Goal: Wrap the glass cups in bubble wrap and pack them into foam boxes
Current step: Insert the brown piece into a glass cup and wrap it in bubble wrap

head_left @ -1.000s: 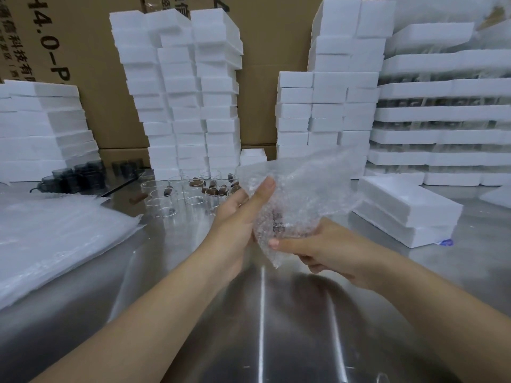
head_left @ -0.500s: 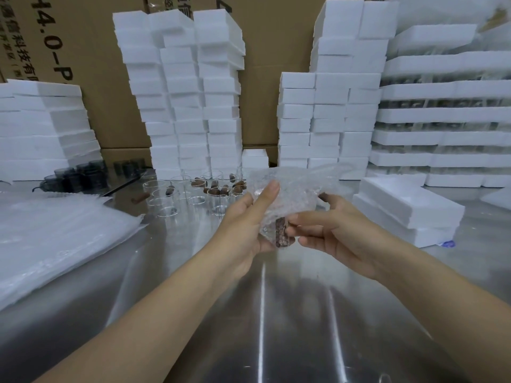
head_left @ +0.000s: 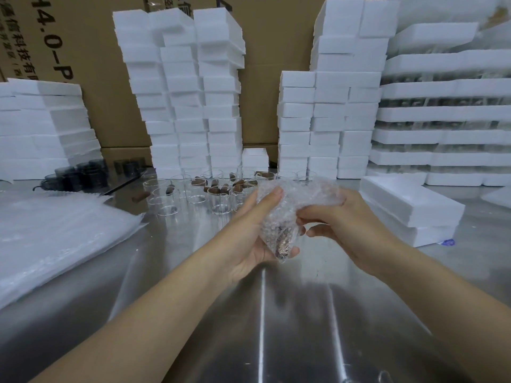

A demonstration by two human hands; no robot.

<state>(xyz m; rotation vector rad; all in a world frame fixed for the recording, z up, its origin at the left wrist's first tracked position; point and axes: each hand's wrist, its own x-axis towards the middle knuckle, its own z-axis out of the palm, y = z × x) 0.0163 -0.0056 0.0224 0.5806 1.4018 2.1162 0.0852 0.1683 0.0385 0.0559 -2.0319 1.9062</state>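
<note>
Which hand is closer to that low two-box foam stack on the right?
Right. The right hand is just left of the foam stack; the left hand is farther, across the bubble-wrap bundle.

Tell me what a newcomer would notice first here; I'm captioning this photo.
Dead centre, the left hand and right hand hold a bubble-wrapped bundle above the steel table. Behind, towers of white foam boxes line the back, with bare glass cups clustered at their foot.
</note>
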